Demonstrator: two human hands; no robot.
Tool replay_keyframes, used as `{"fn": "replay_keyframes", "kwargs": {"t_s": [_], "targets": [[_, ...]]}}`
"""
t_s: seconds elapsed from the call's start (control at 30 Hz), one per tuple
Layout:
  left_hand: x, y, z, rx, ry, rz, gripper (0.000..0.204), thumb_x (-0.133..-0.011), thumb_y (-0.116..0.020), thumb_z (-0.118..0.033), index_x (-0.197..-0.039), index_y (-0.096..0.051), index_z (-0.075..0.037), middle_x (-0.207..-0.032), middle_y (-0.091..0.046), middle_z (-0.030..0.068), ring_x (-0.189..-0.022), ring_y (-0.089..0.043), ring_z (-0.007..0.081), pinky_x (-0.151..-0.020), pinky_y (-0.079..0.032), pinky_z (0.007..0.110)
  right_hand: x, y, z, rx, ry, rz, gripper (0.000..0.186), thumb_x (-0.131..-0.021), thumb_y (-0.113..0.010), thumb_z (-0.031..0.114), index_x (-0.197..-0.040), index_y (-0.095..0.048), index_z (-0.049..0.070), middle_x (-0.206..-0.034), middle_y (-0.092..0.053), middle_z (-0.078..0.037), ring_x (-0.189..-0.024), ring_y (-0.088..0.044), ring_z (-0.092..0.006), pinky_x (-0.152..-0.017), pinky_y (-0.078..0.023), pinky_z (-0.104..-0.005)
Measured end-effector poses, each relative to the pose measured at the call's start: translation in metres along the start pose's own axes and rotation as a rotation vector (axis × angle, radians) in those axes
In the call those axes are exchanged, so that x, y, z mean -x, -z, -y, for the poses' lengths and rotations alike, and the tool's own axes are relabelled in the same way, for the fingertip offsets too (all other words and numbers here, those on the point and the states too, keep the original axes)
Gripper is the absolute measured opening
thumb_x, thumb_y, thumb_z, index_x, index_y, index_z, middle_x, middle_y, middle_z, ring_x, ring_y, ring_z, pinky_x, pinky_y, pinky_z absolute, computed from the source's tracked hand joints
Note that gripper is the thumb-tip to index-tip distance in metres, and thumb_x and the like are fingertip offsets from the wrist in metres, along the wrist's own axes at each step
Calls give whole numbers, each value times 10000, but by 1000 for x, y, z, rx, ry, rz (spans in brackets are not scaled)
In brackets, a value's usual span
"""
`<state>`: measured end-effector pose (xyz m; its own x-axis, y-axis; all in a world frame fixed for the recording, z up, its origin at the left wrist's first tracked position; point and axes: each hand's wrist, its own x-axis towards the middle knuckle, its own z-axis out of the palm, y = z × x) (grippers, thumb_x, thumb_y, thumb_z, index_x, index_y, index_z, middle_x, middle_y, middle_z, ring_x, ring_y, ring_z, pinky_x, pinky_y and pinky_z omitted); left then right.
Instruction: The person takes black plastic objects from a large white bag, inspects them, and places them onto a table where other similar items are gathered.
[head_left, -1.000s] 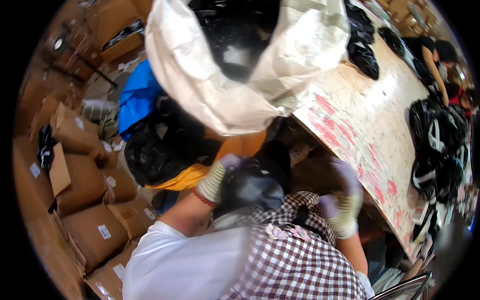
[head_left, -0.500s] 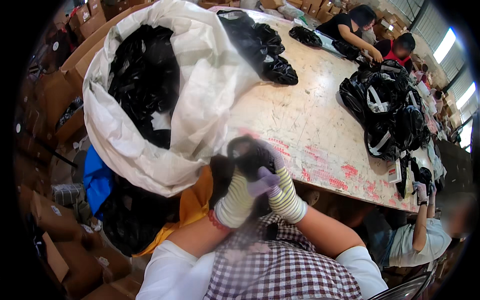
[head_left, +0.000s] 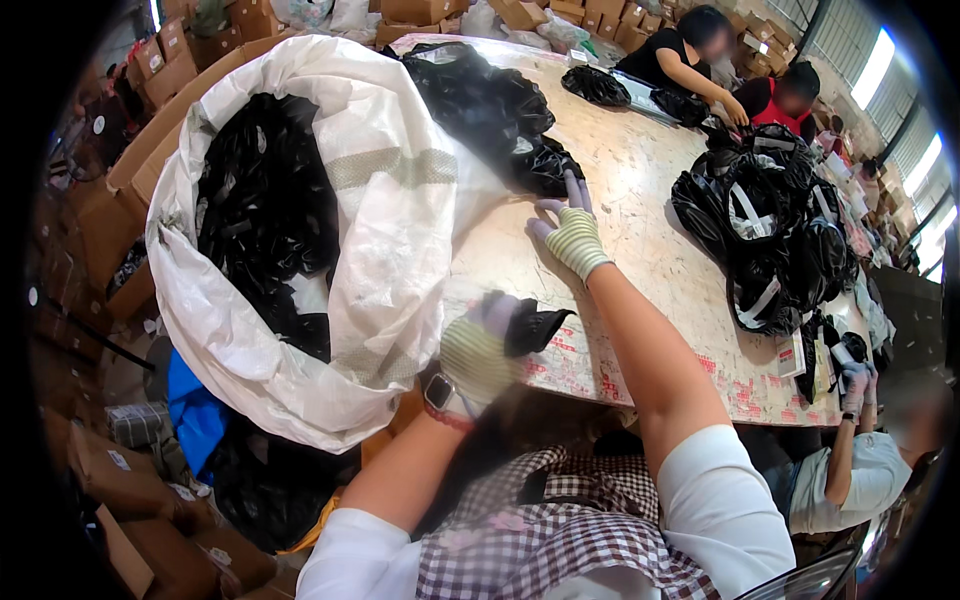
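Gripping a small black item (head_left: 537,327), the left hand (head_left: 478,352) is closed around it just above the near edge of the worktop (head_left: 640,210); the item is blurred, so it may be a folded bag or pouch, and its exact kind cannot be told. The right hand (head_left: 570,228), gloved like the left, lies ahead of it with fingers spread and flat on the bare board, holding nothing, its fingertips touching a heap of black bags (head_left: 490,105). Hands are apart, the right further out than the left.

To the left of both hands stands a large white woven sack (head_left: 385,215), mouth open and tilted toward the worktop, filled with more black bags. To the right of the right hand, well apart, lies a second pile of black bags with white straps (head_left: 770,225). Other workers sit beyond and to the right; cardboard boxes (head_left: 120,480) are stacked on the floor at left.

Risks noted: the sack leans on the worktop edge and could slump or spill its load if nudged by the left forearm. The held item sits loosely in the fingers and may slip off the near edge. The spread right hand could drag the heap toward the sack.
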<state>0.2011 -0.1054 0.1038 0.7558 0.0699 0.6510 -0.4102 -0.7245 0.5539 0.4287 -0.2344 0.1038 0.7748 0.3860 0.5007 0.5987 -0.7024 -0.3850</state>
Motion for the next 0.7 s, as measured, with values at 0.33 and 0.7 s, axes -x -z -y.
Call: {"fn": "replay_keyframes", "kwargs": {"t_s": [0.33,0.7], "targets": [[-4,-4,0,5,-107,-4,559,-662,-816,-273,-1139,-578,-105,-985,-610,139,-833,-615,379,-692,-511,474,-21,21,-43,-1161,-539,-204,337,-854,-716,34,-1186,-668,8,-1022,-705,-120,-880,-666,-220,-815,-548,-266],[8,-30,22,147,62,-291,342,-825,-748,-148,-1126,-613,-61,-924,-701,130,-824,-692,269,-727,-557,367,165,160,-70,-733,-647,32,327,-905,-686,90,-1201,-644,-41,-1076,-697,-110,-1007,-646,-219,-923,-517,-331]]}}
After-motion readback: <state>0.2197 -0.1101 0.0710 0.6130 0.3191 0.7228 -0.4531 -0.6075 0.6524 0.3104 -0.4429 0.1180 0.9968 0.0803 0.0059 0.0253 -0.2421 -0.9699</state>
